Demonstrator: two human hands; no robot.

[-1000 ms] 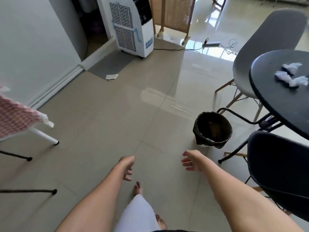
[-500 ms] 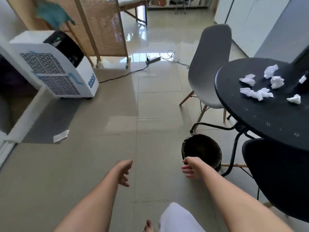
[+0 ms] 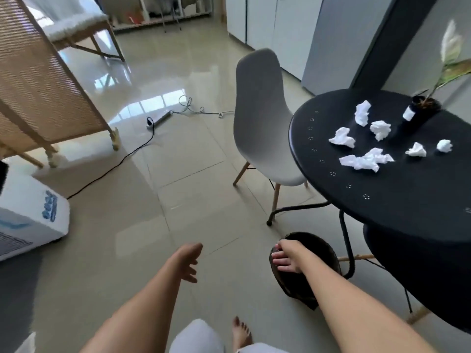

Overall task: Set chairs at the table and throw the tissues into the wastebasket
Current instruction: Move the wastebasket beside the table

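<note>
Several crumpled white tissues (image 3: 364, 160) lie scattered on the round black table (image 3: 397, 205) at the right. A grey shell chair (image 3: 260, 118) with wooden legs stands at the table's left side, its seat partly under the top. A black chair (image 3: 413, 278) sits low at the right, mostly hidden under the table. The dark wastebasket (image 3: 325, 247) stands on the floor beside the table's leg. My right hand (image 3: 286, 258) hangs over its left rim, fingers apart and empty. My left hand (image 3: 187, 262) is open and empty over bare floor, left of the basket.
A small black pot with a plant (image 3: 419, 110) stands on the table's far side. A power strip and cable (image 3: 158, 121) lie on the tiled floor ahead. A woven screen (image 3: 38, 93) and a white air cooler (image 3: 30, 215) stand at the left.
The view has swung right and closer to the table, showing more tissues and the plant. My right hand now overlaps the wastebasket's rim. Both hands stay empty.
</note>
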